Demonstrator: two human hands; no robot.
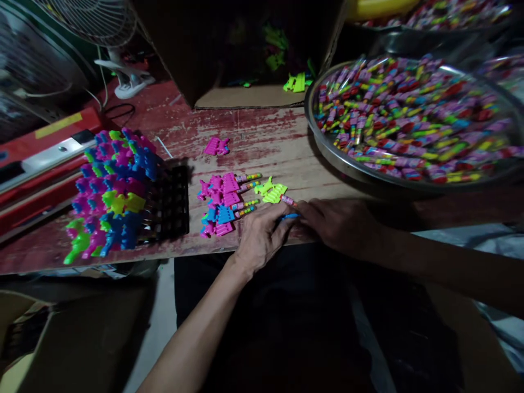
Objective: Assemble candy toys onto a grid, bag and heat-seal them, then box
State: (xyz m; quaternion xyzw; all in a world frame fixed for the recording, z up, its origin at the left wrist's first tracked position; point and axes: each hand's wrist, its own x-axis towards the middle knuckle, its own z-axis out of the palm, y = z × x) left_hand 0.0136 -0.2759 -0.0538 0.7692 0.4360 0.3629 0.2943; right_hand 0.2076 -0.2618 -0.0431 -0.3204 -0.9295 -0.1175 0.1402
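My left hand point(264, 234) is at the front edge of the table, fingers closed around a blue plastic piece point(290, 216) that is mostly hidden. My right hand point(344, 226) meets it from the right, fingers curled together; what they hold is hidden. Just beyond my fingertips lies a yellow-green animal-shaped toy point(271, 190) with a pink-wrapped candy tube point(288, 201) at its end. To the left of my left hand, pink toys point(223, 188) and a blue toy point(221, 214) lie in a row, several with tubes of coloured candies point(246, 206) sticking out.
A lone pink toy point(216, 146) lies farther back. On the left, a black rack point(174, 202) holds many coloured toys point(114, 191) beside a red-and-silver tool point(53, 158). A steel basin point(339, 158) of candy tubes stands right, a cardboard box point(249, 98) behind, a clip fan point(131, 82) back left.
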